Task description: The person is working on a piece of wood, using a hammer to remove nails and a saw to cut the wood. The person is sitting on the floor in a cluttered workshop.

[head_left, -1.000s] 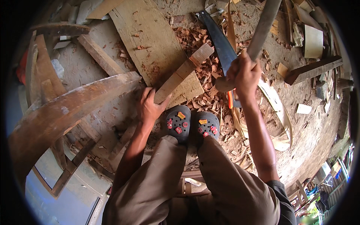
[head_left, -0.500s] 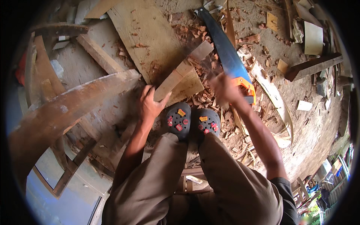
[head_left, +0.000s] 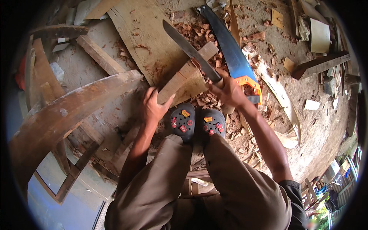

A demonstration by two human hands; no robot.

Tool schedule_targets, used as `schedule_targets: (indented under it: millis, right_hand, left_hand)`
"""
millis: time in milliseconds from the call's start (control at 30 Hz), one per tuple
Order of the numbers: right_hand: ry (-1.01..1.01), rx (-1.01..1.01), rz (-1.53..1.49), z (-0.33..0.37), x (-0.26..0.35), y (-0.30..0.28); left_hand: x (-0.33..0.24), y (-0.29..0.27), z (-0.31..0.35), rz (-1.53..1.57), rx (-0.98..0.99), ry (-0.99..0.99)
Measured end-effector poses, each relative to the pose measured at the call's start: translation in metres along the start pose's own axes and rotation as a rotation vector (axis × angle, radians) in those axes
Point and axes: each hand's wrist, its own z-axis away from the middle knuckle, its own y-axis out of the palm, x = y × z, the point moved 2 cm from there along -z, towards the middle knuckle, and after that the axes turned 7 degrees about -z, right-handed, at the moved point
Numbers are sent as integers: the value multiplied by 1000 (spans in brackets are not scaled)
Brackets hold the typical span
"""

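My left hand (head_left: 153, 106) grips the near end of a short wood block (head_left: 176, 82), thumb on one side and fingers on the other. The block slants up to the right, with a notch cut into its upper part, and lies over a wide plank (head_left: 149, 42). In my right hand (head_left: 230, 92) is the handle of a machete (head_left: 188, 48). Its long dark blade points up and left and crosses the block at the notch. The blade's contact with the wood is hard to make out.
A handsaw (head_left: 230, 55) with an orange handle lies just right of my right hand. Wood chips (head_left: 203, 36) litter the ground. A large curved timber (head_left: 76, 99) stands at left. My feet in dark clogs (head_left: 183, 122) are close below the block. An offcut beam (head_left: 322, 67) lies far right.
The machete, a blur half a second ago, now shows sharply across the block. My right hand has shifted slightly; my left hand and the block stay put.
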Motion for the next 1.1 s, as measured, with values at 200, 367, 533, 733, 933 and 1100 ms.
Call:
schedule_targets:
  millis: [200,367,533,733,933,1100]
  right_hand:
    - [-288,-302,123,22,-5,13]
    - [-501,-466,342,45,0,12]
    - [-424,-396,339,50,-2,2]
    - [-415,-438,365,46,1,26]
    - [-364,-458,337,48,-18,49]
    - [-365,-360,267,51,-17,51]
  left_hand:
    - [0,2,6,-55,10,7]
    - [4,3,4,-71,57,-16]
    - [-1,-4,0,42,43,2]
    - [3,-31,45,137,-251,-50]
    - [45,-33,159,1406,17,-1388]
    - [85,-36,187,1678,-570,-1812]
